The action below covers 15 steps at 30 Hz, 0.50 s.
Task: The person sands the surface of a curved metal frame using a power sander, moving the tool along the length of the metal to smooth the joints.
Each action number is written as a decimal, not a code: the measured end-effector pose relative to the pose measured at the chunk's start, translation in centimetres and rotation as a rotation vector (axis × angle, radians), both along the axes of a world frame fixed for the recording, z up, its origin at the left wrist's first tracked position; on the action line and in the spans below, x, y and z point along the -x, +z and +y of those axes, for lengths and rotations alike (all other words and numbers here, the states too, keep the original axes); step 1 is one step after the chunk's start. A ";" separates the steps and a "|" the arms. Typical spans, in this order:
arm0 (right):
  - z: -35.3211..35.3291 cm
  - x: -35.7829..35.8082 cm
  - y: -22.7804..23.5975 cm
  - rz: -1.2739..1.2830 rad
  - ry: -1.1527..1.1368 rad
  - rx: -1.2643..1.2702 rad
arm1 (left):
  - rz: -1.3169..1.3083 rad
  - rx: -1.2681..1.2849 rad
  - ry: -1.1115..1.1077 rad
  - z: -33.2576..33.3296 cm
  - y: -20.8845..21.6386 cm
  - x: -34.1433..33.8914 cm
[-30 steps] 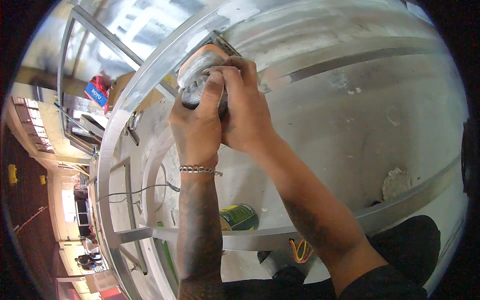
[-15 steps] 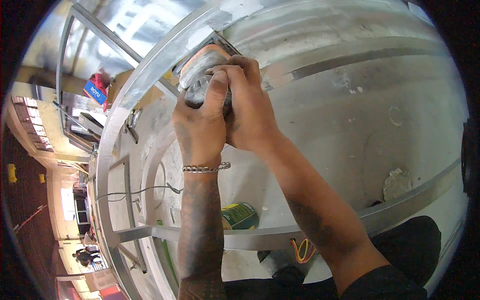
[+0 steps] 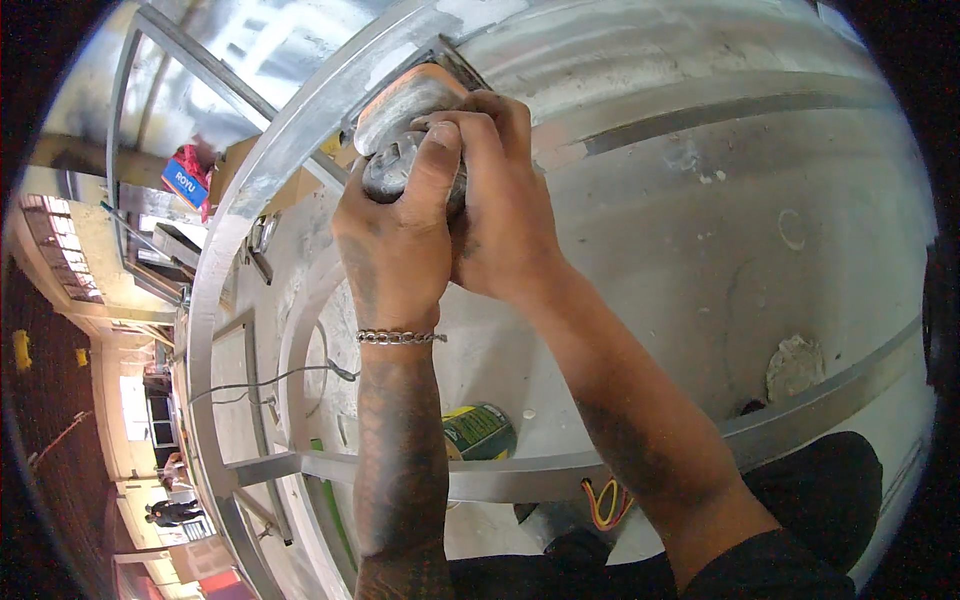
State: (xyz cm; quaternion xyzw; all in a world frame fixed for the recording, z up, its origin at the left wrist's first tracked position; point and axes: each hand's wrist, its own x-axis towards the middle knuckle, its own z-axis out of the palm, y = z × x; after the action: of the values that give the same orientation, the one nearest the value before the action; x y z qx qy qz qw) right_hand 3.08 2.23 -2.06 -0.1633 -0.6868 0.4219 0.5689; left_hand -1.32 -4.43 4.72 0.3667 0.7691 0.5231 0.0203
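Note:
Both of my hands are closed around a dusty orange-and-grey power sander [image 3: 410, 108]. My left hand [image 3: 392, 245] grips its near left side, a chain bracelet at the wrist. From the right, my right hand [image 3: 505, 215] wraps the body, its fingers partly over the sander's top. The dark flat pad of the sander lies at the curved grey metal frame [image 3: 285, 140]; my hands and the tool hide exactly how it meets the bar.
A curved metal bar [image 3: 540, 478] crosses below my forearms, with a green-and-yellow can [image 3: 480, 432] beyond it. Looped coloured wires [image 3: 607, 503] hang near my right forearm. A dark cable [image 3: 265, 383] runs on the left. A blue-and-red box [image 3: 186, 180] sits at upper left.
My hands and the sander have shifted slightly away from me along the frame. Both hands keep their hold on the tool.

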 end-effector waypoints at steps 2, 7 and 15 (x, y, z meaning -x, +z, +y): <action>0.0 0.0 -0.1 -0.013 -0.013 -0.006 | -0.011 0.009 -0.002 0.0 -0.1 0.0; -0.1 0.3 -0.4 0.012 -0.062 -0.013 | -0.062 0.027 -0.012 0.1 0.0 0.0; 0.0 0.3 0.0 -0.026 -0.032 -0.001 | -0.059 -0.031 -0.010 0.1 0.0 0.3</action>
State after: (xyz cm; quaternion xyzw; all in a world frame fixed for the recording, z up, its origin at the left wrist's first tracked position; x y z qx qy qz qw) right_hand 2.80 2.22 -2.06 -0.1794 -0.6917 0.4102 0.5666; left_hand -1.59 -4.29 4.77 0.3551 0.7581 0.5455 0.0398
